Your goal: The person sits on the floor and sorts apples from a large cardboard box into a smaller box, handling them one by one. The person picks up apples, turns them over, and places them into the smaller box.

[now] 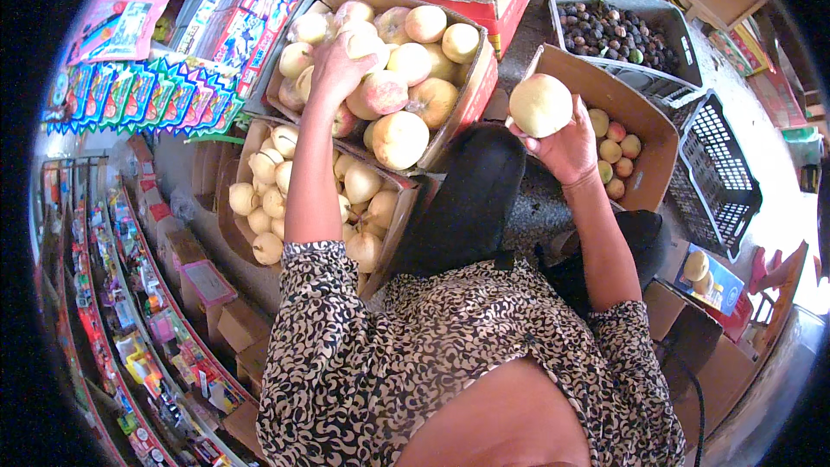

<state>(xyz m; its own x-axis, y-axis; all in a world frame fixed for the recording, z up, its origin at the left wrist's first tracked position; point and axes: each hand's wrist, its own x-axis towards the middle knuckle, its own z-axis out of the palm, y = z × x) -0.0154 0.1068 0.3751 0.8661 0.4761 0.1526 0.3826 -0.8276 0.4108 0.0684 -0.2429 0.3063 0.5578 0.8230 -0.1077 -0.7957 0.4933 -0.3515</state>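
Note:
My left hand (338,68) reaches into a cardboard box (483,87) of large yellow and reddish apples. Its fingers lie on a pale yellow fruit (364,40); whether they grip it is unclear. In my right hand (569,149) rests a big pale yellow fruit (540,105), held up above the near end of an open brown cardboard box (655,143). Small yellow and red fruits (611,152) lie in that brown box. Below the apple box, nearer my body, stands a box of pale pears (363,183) with stems.
A red-sided box (512,13) of wrapped fruit stands beyond. At the right are a crate of dark, round nuts or fruits (619,32) and a black plastic basket (713,168). Packaged snacks (149,94) lie at the left, above shelves of goods (146,311). Another person's foot (765,269) shows far right.

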